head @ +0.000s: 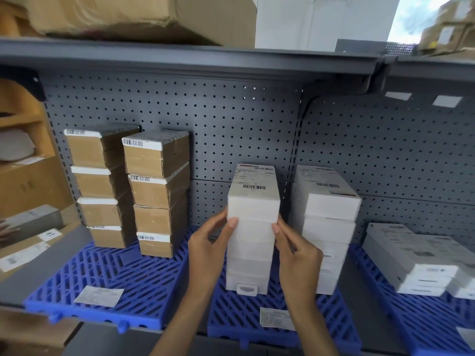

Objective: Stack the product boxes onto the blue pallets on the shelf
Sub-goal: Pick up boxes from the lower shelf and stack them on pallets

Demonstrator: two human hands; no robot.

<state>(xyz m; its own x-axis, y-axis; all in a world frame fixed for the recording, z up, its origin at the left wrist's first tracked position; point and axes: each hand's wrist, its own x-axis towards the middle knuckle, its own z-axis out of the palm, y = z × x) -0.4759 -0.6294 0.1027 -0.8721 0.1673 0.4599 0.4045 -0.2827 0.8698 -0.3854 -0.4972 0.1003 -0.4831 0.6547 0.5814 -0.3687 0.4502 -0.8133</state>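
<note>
At the shelf, my left hand (209, 250) and right hand (295, 258) pinch the two sides of a tall stack of white boxes (250, 253) standing on the middle blue pallet (231, 319), thumbs on its front face just under the top box (253, 204). The column is narrow and high, so I judge an uneven squeeze could slide the upper boxes or tip it. Left of my left hand, two stacks of brown boxes (154, 191) stand on another pallet (102, 273). Just beyond my right hand a second white stack (326, 227) crowds my fingers, with a lower pile (411, 255) farther right.
</note>
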